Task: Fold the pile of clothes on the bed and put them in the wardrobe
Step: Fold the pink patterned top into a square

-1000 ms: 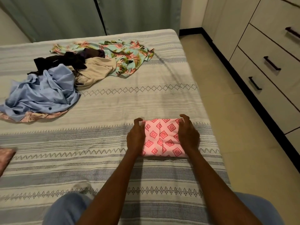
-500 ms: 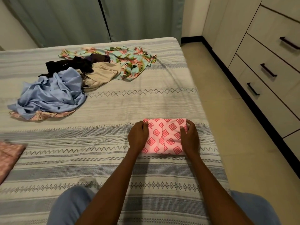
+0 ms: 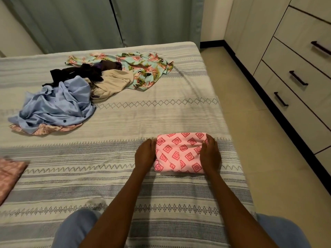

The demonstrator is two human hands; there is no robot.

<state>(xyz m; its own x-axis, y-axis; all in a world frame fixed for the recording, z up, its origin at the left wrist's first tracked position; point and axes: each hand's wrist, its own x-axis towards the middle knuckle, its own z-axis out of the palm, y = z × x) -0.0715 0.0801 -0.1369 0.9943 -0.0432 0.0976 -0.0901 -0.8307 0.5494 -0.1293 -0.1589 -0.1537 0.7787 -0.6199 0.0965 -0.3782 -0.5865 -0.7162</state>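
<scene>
- Head view: the left hand (image 3: pixel 145 153) and the right hand (image 3: pixel 211 154) sit at either side of a pink folded garment (image 3: pixel 180 152) at the lower right of centre; each hand curls round its own side edge, the fingers tucked against the cloth, so the bundle is squeezed between them
- The garment lies on the striped bed (image 3: pixel 161 113), near its right-hand edge; the rest of the pile of clothes (image 3: pixel 100 86) lies well apart at the upper left, still loose: a blue shirt (image 3: pixel 57 104), a floral piece (image 3: pixel 143 68), a beige one (image 3: pixel 112 83) and something dark (image 3: pixel 78 74)
- What could go wrong, to my eye: the top flap crosses slantwise and looks only loosely laid; lifted by the sides alone, the bundle could sag in the middle and fall open; a hand slid beneath would guard against that
- Another risk: the bed's edge is just beside the right hand; a push that way could tip the bundle onto the floor (image 3: pixel 268 158)
- Room: a strip of bare floor runs up the right of the frame between bed and wardrobe (image 3: pixel 295 72); its drawers are closed, so one must be opened; at the left edge another pink cloth (image 3: pixel 9 176) lies flat, well apart
</scene>
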